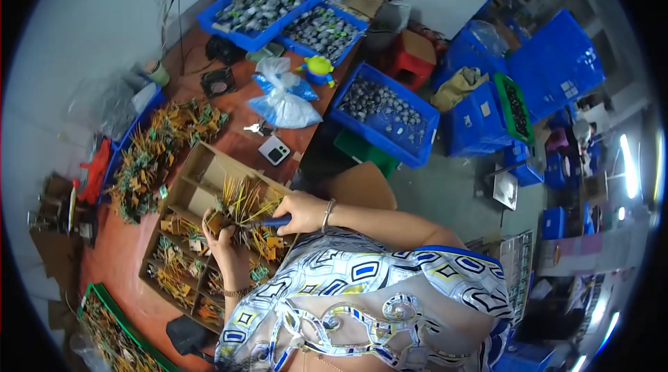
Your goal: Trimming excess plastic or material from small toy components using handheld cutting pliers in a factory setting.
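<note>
- Your left hand (224, 243) is raised over the divided cardboard box (182, 191), fingers curled around a bundle of small parts with yellow and green wire leads (243, 205); the leads fan up and away from your grip.
- Your right hand (300, 211) is just right of that bundle, fingers closed around a tool with a blue handle (276, 221). Its tip points left into the bundle; the tip itself is too hidden among the wires to make out.
- The two hands are close together, over the right side of the box.
- You wear a bracelet (327, 213) on the right wrist and a band on the left wrist (236, 293).
- The box compartments nearer you hold more of the same wired parts, sorted in small heaps.
- Left of the box, a loose pile of wired parts (156, 149) lies on the reddish table (236, 139).
- Farther off on the table are a clear plastic bag (284, 101), a small green toy figure (319, 69) and a small white device with a dark screen (274, 150).
- At the far end are blue bins of grey metal pieces (261, 7); another blue bin (386, 118) is to the right.
- A green tray (94, 299) of wired parts sits at the near left.
</note>
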